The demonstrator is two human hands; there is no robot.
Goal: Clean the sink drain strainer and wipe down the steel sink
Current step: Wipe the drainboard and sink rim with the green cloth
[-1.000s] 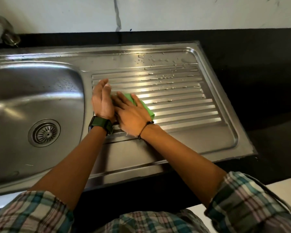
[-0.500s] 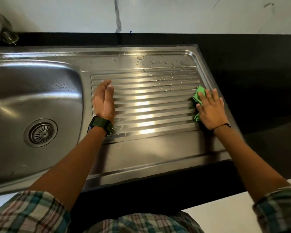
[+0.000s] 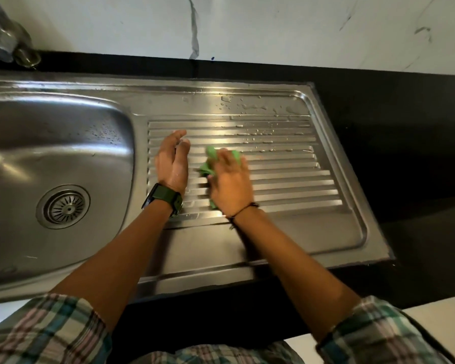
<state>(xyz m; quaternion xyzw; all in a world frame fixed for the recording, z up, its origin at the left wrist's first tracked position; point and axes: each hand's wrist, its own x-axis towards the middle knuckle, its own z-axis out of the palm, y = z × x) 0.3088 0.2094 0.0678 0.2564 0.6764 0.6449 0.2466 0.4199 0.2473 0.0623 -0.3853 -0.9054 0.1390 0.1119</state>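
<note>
Steel sink (image 3: 168, 248) is sitting set into the black worktop (image 3: 405, 153), its drain strainer (image 3: 63, 206) lying in the basin floor at the left. On the ribbed drainboard (image 3: 286, 174) the right hand (image 3: 230, 183) is pressing flat, blurred fingers onto a green cloth (image 3: 211, 153), while the left hand (image 3: 171, 161) is resting released just beside it. Water droplets (image 3: 247, 107) are sitting along the far ribs, and strokes kept to the near grooves could be leaving them behind as streaks.

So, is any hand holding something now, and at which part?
The right hand presses a green cloth flat on the ribbed drainboard, covering its middle. The left hand holds nothing.
</note>
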